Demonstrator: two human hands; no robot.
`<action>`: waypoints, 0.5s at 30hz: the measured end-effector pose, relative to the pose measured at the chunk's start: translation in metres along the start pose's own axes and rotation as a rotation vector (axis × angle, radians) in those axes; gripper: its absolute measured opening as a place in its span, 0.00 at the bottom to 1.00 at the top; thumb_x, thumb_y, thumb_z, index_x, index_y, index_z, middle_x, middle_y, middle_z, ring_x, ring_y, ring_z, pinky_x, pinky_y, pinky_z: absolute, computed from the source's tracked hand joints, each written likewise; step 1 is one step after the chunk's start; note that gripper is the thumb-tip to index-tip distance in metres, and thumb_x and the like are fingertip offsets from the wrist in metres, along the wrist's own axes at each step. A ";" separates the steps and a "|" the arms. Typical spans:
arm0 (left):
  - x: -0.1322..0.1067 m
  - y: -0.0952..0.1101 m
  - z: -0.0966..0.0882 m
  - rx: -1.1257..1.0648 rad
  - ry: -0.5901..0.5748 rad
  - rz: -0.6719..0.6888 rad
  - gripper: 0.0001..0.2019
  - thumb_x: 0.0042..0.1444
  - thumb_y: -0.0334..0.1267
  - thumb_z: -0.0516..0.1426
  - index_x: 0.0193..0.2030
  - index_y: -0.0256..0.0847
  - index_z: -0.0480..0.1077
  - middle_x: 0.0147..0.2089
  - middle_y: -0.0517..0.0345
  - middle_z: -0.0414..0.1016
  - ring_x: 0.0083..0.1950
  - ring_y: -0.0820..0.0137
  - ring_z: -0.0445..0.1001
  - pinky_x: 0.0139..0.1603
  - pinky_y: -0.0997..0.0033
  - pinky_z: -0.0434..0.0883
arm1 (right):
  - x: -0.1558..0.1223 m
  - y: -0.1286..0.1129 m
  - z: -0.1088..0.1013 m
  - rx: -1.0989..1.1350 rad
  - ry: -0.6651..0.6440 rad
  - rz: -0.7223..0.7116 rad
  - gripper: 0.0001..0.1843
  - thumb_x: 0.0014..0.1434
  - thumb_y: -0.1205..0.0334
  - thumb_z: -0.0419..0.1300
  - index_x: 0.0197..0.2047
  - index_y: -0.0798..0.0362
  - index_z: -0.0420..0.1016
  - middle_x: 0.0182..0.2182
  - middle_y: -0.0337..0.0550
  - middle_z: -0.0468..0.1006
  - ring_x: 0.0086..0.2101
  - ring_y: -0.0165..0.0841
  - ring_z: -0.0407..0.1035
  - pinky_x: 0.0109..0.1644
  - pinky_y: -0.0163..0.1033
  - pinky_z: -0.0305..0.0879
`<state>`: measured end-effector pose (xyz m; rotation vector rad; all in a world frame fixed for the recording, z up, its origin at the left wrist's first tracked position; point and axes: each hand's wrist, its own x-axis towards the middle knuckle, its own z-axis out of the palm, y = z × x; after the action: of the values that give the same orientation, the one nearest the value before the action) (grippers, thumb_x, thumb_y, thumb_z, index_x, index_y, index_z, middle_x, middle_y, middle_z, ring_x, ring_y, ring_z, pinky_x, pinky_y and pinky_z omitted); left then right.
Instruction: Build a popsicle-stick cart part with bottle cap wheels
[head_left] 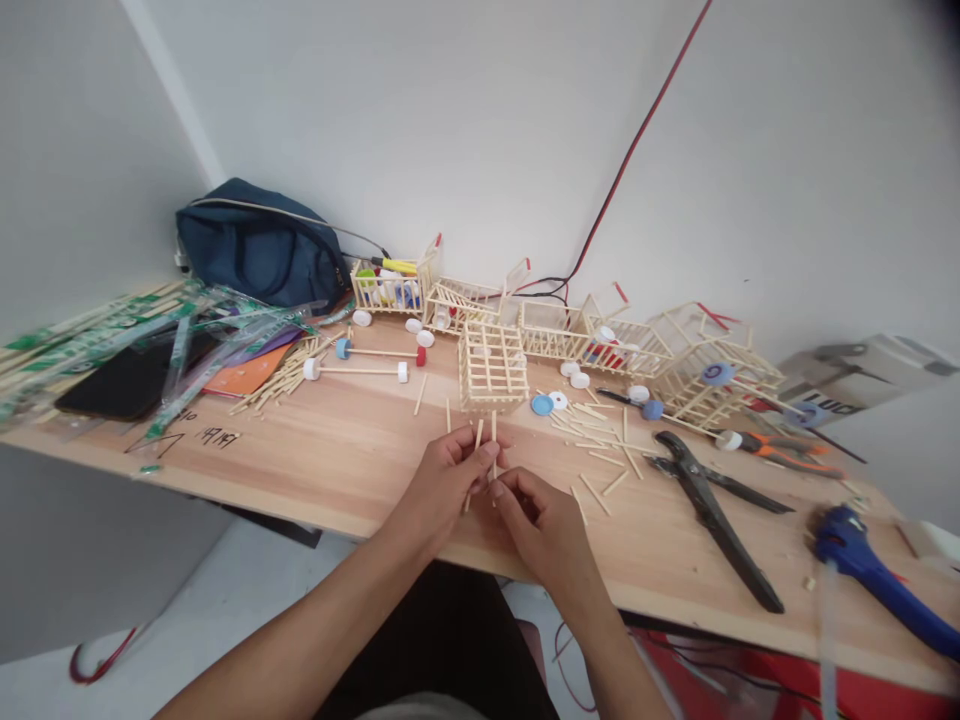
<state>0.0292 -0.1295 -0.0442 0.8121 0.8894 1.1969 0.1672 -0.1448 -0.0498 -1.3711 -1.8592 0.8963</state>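
Note:
My left hand (442,480) pinches a thin wooden stick (478,436) between thumb and fingers near the table's front edge. A second wooden stick (494,428) stands nearly parallel just to its right; my right hand (536,515) has its thumb and finger closed on the lower end of this one. The left thumb also reaches to it, though whether it grips it I cannot tell. Straight ahead of both hands sits a small slatted box (493,385) built of such sticks. Short loose sticks (592,425) lie to its right, beside a blue disc (542,405).
Several stick-built carts (553,340) line the wall. A dark blue bag (262,245), a phone (135,378) and plastic-wrapped sticks fill the left. Wheeled axles (356,372) lie mid-left. Black cutters (716,520), orange-handled pliers (795,450) and a blue glue gun (885,580) lie right.

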 end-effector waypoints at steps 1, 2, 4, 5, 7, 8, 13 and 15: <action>0.000 0.001 0.001 0.000 0.000 -0.002 0.12 0.55 0.42 0.59 0.40 0.35 0.72 0.31 0.60 0.69 0.23 0.81 0.56 0.23 0.78 0.51 | 0.000 -0.001 0.000 0.008 0.002 0.004 0.14 0.62 0.57 0.53 0.31 0.53 0.74 0.25 0.36 0.75 0.26 0.28 0.65 0.30 0.32 0.57; 0.000 0.002 0.002 -0.003 0.004 -0.004 0.11 0.55 0.42 0.59 0.39 0.35 0.72 0.31 0.60 0.69 0.23 0.81 0.56 0.23 0.78 0.51 | 0.000 -0.001 0.000 0.015 0.006 0.008 0.14 0.62 0.57 0.53 0.30 0.53 0.74 0.24 0.36 0.75 0.26 0.29 0.65 0.31 0.32 0.58; 0.001 0.003 0.004 -0.016 0.014 0.002 0.11 0.54 0.42 0.60 0.38 0.35 0.72 0.30 0.60 0.69 0.23 0.81 0.57 0.23 0.78 0.52 | 0.001 -0.003 -0.001 0.026 0.017 0.016 0.14 0.62 0.56 0.53 0.30 0.53 0.74 0.25 0.37 0.75 0.26 0.29 0.66 0.32 0.32 0.58; 0.001 0.004 0.005 -0.027 0.017 0.012 0.11 0.54 0.41 0.60 0.37 0.35 0.72 0.30 0.60 0.69 0.24 0.81 0.57 0.24 0.78 0.53 | 0.001 -0.004 -0.001 0.029 0.020 0.019 0.14 0.62 0.56 0.53 0.30 0.53 0.74 0.25 0.37 0.76 0.27 0.29 0.66 0.32 0.32 0.59; 0.001 0.005 0.008 -0.056 0.018 0.040 0.10 0.53 0.41 0.61 0.35 0.35 0.72 0.29 0.61 0.69 0.24 0.81 0.58 0.26 0.78 0.55 | 0.002 -0.005 -0.002 0.032 0.023 0.029 0.14 0.62 0.55 0.53 0.31 0.53 0.74 0.25 0.37 0.76 0.26 0.29 0.66 0.31 0.32 0.58; 0.001 0.005 0.009 -0.070 0.021 0.054 0.09 0.53 0.41 0.61 0.35 0.35 0.72 0.30 0.61 0.69 0.25 0.81 0.58 0.26 0.78 0.55 | 0.002 -0.005 -0.002 0.031 0.026 0.033 0.14 0.62 0.54 0.53 0.32 0.53 0.74 0.25 0.37 0.76 0.25 0.29 0.65 0.29 0.32 0.58; 0.002 0.006 0.014 -0.091 0.057 0.070 0.09 0.52 0.40 0.61 0.34 0.36 0.73 0.31 0.61 0.70 0.24 0.81 0.57 0.26 0.78 0.55 | 0.002 -0.004 -0.003 0.006 0.042 0.038 0.14 0.62 0.54 0.53 0.31 0.52 0.72 0.24 0.35 0.72 0.22 0.27 0.61 0.27 0.32 0.55; 0.002 0.007 0.015 -0.086 0.051 0.075 0.09 0.52 0.40 0.61 0.34 0.36 0.73 0.31 0.61 0.70 0.24 0.81 0.57 0.26 0.78 0.56 | 0.003 -0.005 -0.004 0.004 0.038 0.034 0.14 0.62 0.54 0.53 0.30 0.52 0.71 0.23 0.35 0.72 0.22 0.27 0.61 0.27 0.32 0.55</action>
<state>0.0397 -0.1275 -0.0323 0.7539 0.8497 1.3173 0.1670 -0.1430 -0.0433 -1.4116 -1.8099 0.8850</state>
